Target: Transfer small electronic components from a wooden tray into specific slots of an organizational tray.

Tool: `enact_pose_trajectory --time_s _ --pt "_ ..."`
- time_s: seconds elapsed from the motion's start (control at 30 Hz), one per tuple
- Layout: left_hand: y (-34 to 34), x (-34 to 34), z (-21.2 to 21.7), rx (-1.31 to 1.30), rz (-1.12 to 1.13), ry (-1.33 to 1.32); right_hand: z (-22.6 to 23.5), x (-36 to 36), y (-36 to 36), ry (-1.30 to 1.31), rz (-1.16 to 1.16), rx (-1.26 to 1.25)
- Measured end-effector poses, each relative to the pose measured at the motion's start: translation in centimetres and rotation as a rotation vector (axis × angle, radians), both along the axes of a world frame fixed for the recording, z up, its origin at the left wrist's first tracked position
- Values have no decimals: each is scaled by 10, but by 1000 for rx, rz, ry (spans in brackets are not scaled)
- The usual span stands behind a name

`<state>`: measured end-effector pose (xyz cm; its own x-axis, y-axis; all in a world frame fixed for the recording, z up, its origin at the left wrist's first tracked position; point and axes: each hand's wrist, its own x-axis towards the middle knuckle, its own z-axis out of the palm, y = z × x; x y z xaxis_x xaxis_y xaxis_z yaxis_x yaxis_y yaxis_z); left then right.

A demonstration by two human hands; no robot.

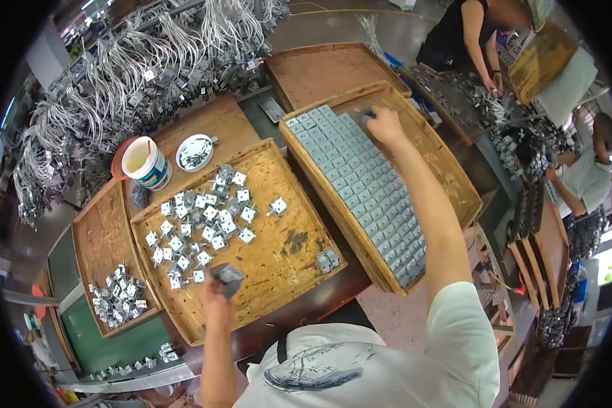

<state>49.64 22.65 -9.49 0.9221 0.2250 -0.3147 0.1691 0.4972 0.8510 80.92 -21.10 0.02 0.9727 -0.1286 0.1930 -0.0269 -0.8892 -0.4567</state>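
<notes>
My left hand pinches a small grey metal part over the near edge of the middle wooden tray; loose square parts lie scattered across that tray just beyond it; my right hand is stretched far out, fingers closed on a dark piece at the top of the neat rows of grey parts in the right tray; a white cup stands beyond to the left.
</notes>
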Motion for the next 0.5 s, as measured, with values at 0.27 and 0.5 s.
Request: enact_pose_trajectory --time_s 0.27,0.5 --pt "-56 -15 -14 93 -146 -96 -37 66 31 258 89 136" --pt "-66 -20 6 43 -137 -91 -33 72 -5 -48 138 566"
